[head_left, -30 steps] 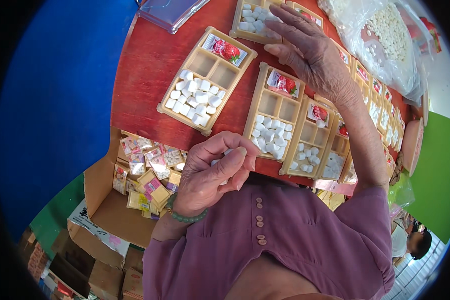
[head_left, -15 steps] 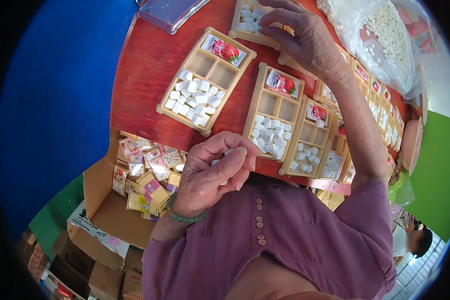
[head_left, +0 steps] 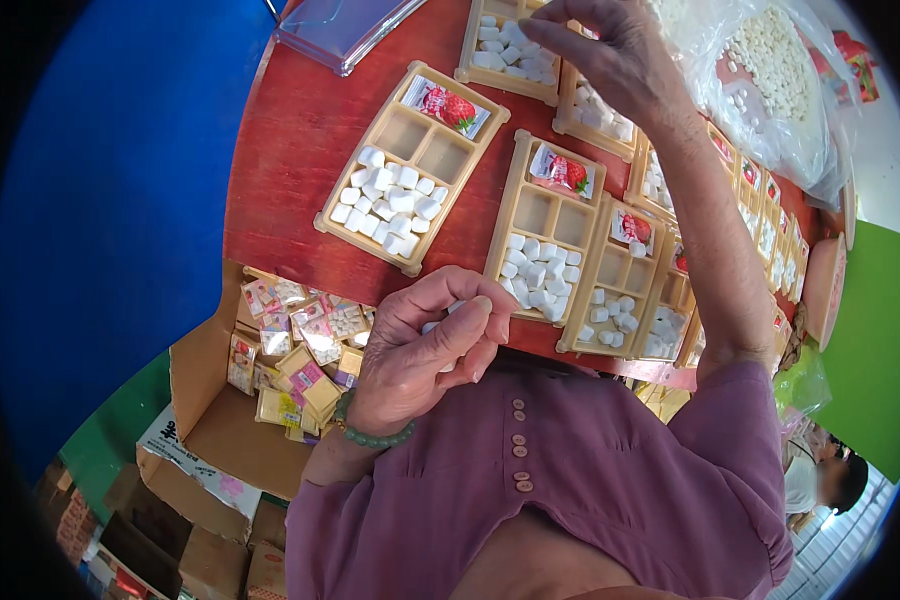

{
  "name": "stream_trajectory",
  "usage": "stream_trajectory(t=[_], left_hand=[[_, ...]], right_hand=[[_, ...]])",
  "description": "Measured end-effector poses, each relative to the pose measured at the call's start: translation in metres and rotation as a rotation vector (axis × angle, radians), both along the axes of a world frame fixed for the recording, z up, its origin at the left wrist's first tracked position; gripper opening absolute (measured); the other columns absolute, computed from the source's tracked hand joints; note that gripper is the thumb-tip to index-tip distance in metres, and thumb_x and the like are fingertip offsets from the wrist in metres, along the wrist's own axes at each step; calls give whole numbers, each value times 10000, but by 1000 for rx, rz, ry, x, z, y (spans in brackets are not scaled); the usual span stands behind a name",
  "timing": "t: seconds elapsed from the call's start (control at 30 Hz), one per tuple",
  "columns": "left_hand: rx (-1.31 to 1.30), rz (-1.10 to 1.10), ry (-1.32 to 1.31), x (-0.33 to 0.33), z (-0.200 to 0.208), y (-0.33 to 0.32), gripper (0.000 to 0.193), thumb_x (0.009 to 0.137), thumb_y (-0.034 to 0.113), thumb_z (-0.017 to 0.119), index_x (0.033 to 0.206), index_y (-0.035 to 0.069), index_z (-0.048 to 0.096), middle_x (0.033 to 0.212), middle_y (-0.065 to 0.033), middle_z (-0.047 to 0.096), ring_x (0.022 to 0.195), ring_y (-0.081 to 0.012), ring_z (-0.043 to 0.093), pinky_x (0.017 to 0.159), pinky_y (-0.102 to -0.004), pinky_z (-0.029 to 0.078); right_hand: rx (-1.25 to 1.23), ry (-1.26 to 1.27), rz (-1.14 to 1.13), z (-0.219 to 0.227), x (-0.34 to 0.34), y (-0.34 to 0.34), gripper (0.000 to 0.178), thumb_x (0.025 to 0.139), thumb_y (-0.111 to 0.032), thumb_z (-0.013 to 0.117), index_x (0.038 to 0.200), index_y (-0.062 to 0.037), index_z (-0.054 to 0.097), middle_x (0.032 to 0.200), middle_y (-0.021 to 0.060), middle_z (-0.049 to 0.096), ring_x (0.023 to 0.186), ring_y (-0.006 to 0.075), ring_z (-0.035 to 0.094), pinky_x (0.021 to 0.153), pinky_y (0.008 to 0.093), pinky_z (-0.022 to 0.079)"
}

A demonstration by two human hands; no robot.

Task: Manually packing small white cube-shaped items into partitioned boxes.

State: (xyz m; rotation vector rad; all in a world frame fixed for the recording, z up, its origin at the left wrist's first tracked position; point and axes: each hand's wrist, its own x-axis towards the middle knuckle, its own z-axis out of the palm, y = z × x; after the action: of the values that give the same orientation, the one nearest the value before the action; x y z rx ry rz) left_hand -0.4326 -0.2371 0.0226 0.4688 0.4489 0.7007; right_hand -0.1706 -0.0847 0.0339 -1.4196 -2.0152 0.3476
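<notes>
My left hand is curled closed above the table's near edge, with white marshmallows showing between its fingers. My right hand reaches over the far trays, fingertips drawn together in a pinch; whether anything is between them is hidden. Below those fingertips is a beige tray with marshmallows in it. A separate tray at the left holds a strawberry-print sachet, two bare small compartments and a pile of marshmallows. Closest to my left hand stands another such tray, filled likewise.
More filled trays run in rows to the right on the red table. A clear plastic bag of small white pieces lies at the far right, a clear lidded box at the far left. Below, a cardboard box holds packed trays.
My right hand has shifted slightly up and away, uncovering more of the far trays, and its fingertips have come closer together. My left hand stays in place.
</notes>
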Motion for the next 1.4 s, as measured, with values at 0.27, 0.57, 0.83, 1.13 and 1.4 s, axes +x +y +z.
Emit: stream_trajectory(t=[0.27, 0.57, 0.83, 1.13, 1.4], left_hand=[[23, -21, 13, -2, 0, 1, 195, 1022, 194, 525, 1088, 32, 610, 877, -17, 591, 605, -31, 476, 464, -177, 278], [30, 11, 72, 2, 2, 1, 272, 1006, 232, 539, 1038, -35, 577, 822, -77, 568, 549, -67, 472, 431, -183, 292], [27, 0, 62, 1, 2, 1, 272, 1004, 239, 546, 1045, -27, 582, 841, -78, 575, 559, -70, 484, 429, -182, 288], [24, 9, 72, 0, 2, 0, 267, 1008, 232, 538, 1044, -29, 581, 838, -79, 577, 555, -71, 483, 428, -183, 290], [25, -3, 59, 1, 2, 1, 266, 1007, 227, 537, 1042, -34, 578, 830, -79, 573, 550, -71, 480, 428, -183, 290]], right_hand=[[-178, -30, -106, -1, -25, -2, 289, 858, -266, 621, 957, -20, 737, 778, 133, 707, 635, 235, 666, 607, 352, 542], [-109, -131, -135, 11, -41, 0, 215, 828, -185, 632, 895, 5, 708, 1036, 205, 628, 922, 325, 619, 808, 409, 511], [-76, -215, -170, -6, -37, 7, 183, 773, -149, 643, 820, -3, 742, 729, 151, 708, 649, 262, 693, 634, 371, 578], [-28, -325, -63, 25, -46, -7, 132, 823, -104, 633, 884, 0, 685, 1316, 257, 555, 1254, 413, 489, 1056, 543, 369], [104, -207, -12, -1, -22, 2, 99, 797, -106, 656, 780, -31, 718, 750, 137, 698, 640, 265, 679, 620, 354, 559]])
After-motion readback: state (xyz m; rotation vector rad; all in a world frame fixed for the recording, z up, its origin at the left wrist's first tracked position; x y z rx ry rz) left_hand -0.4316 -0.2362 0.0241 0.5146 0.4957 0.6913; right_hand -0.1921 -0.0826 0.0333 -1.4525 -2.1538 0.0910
